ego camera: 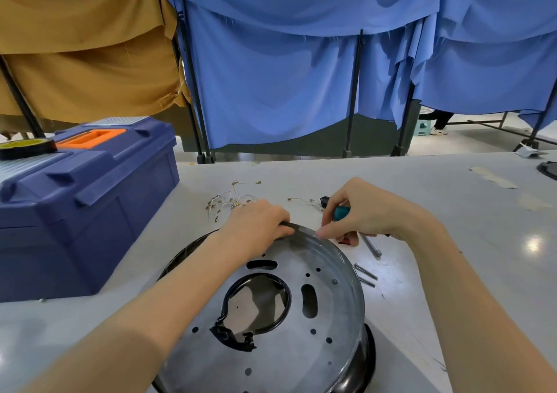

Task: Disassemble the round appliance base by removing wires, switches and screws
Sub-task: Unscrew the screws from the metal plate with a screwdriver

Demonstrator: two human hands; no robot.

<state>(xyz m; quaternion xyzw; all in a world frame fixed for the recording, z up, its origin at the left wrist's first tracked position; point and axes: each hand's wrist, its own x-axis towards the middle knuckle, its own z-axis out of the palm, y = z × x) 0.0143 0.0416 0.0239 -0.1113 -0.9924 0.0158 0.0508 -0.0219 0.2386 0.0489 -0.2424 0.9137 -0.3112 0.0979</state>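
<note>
While the left hand point(256, 226) curls its fingers point(278, 216) over the far rim of the round appliance base point(331, 317), grasping it, the right hand point(364, 214) sits just right of that grip. Its fingers are clenched round a teal-handled screwdriver point(342, 212), and its fingertips point(321, 235) touch the rim. Whether they pinch anything small I cannot tell. The one base lies on the tabletop point(452, 199), metal plate up, showing one large central opening and two oblong slots. Beyond the base lie a tangle of loose wires point(232, 201) and one separate wire point(301, 201). Right of the base lie two short metal pins point(366, 272) and one longer grey rod point(372, 246). Left of the base stands one blue toolbox point(90, 211) bearing one tape roll point(27, 148).
</note>
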